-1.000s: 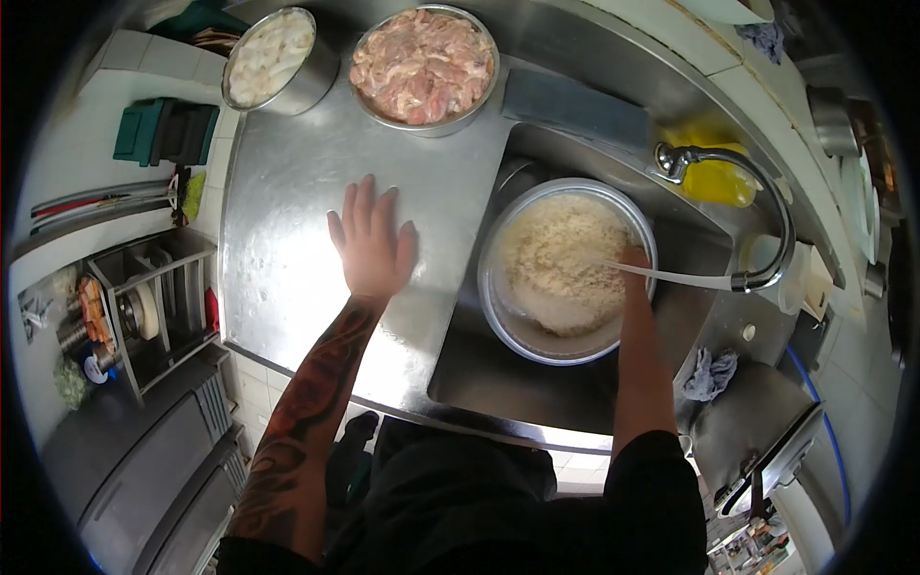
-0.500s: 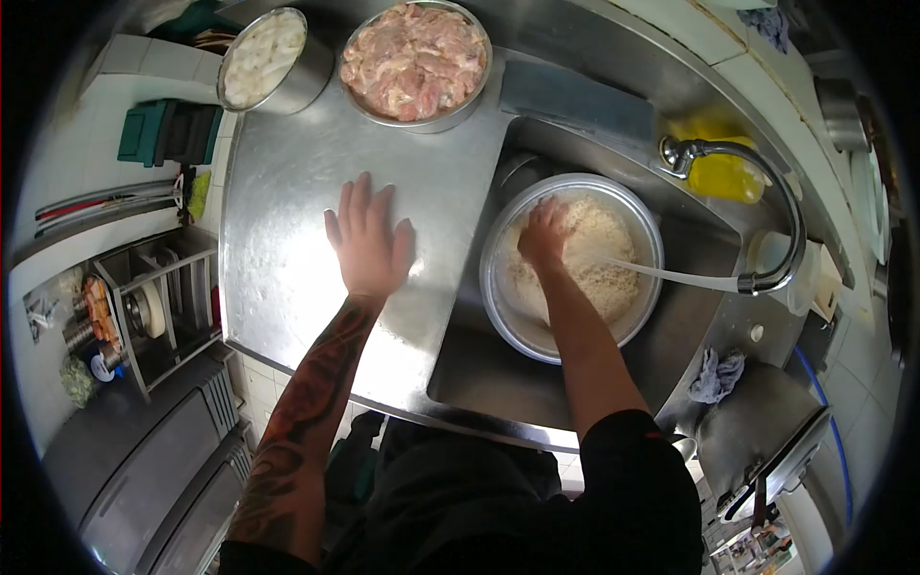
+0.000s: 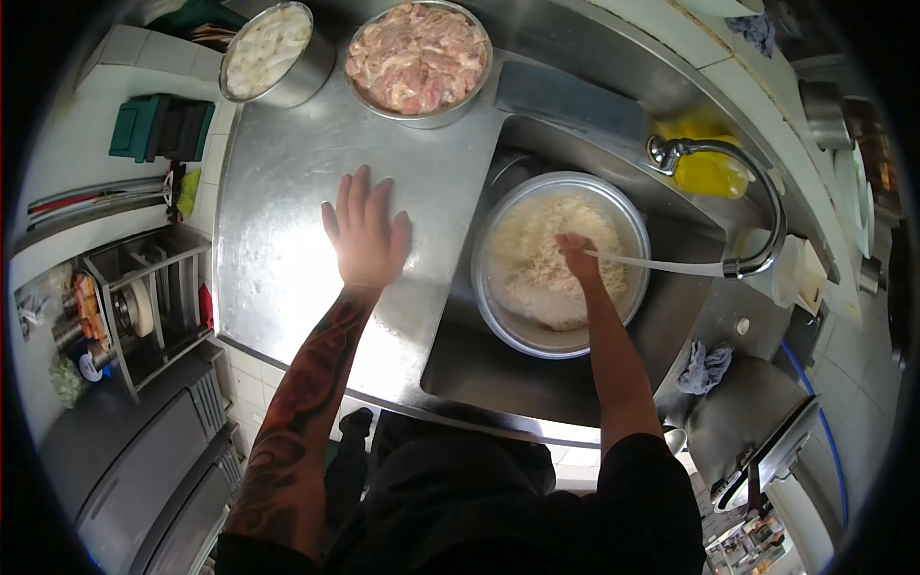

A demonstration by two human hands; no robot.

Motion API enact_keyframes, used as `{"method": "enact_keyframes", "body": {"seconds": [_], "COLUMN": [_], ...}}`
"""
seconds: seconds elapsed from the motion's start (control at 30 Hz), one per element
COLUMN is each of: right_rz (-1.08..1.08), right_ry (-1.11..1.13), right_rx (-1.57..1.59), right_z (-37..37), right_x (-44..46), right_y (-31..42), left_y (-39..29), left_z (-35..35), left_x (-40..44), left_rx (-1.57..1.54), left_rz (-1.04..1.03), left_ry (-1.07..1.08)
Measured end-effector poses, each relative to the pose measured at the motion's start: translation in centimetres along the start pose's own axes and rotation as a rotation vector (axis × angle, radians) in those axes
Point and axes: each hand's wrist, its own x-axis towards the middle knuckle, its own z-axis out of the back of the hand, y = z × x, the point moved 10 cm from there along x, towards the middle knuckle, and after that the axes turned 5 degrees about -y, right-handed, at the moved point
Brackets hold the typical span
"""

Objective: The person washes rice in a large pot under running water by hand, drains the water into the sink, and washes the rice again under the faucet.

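Observation:
My left hand (image 3: pixel 365 235) rests flat on the steel counter (image 3: pixel 278 182), fingers spread, holding nothing. In the sink (image 3: pixel 498 388) sits a round metal bowl (image 3: pixel 486 302) of pale rice (image 3: pixel 546 273) in cloudy water. My right hand (image 3: pixel 577 255) is inside the bowl, its fingers curled into the rice and partly hidden by it. Beside that hand, a stream of water (image 3: pixel 661 264) runs into the bowl from the curved chrome faucet (image 3: pixel 771 201).
At the back of the counter stand a bowl of raw meat pieces (image 3: pixel 419 59) and a metal pot (image 3: pixel 305 72) of white pieces in liquid. A yellow container (image 3: pixel 709 174) sits behind the faucet. To the right are a crumpled cloth (image 3: pixel 704 368) and a large pan (image 3: pixel 743 412).
My right hand has moved from the bowl's left side to the right and slightly nearer me, its fingers now more curled. The left hand stays flat on the counter. The view has shifted slightly.

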Motion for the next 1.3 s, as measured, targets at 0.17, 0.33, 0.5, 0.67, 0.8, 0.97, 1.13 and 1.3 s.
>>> {"method": "enact_keyframes", "body": {"seconds": [0.17,0.33,0.5,0.67,0.8,0.97,1.13,1.3], "right_rz": [-0.736,-0.857,-0.684,0.283,0.311,0.098,-0.345,-0.579], "right_ry": [0.067,-0.026,0.128,0.096,0.069,0.012,-0.588,-1.12], "right_rx": [0.95,1.329,1.24,-0.366,-0.555,-0.281,0.167,0.808], "right_z": [2.1,1.5,3.4,7.1,10.7,10.7,8.1,-1.5], "right_x": [0.6,-0.4,-1.6,2.9,3.9,-1.4,-13.3,-19.1], "right_y": [0.6,1.9,4.2,4.6,2.3,-5.6,-9.8,-9.4], "left_y": [0.3,0.3,0.4,0.2,-0.1,0.0,-0.1,0.1], "left_z": [-0.2,-0.2,-0.3,-0.3,-0.1,-0.2,-0.2,-0.4], "left_x": [-0.2,-0.2,-0.1,-0.2,-0.3,-0.1,-0.1,-0.2], "left_rx": [-0.009,0.004,0.016,0.025,0.02,0.018,0.023,0.037], "left_rz": [-0.001,0.002,0.006,-0.005,-0.023,-0.006,-0.012,0.0], "left_ry": [-0.001,0.003,0.013,0.003,-0.002,-0.001,-0.001,0.005]}}
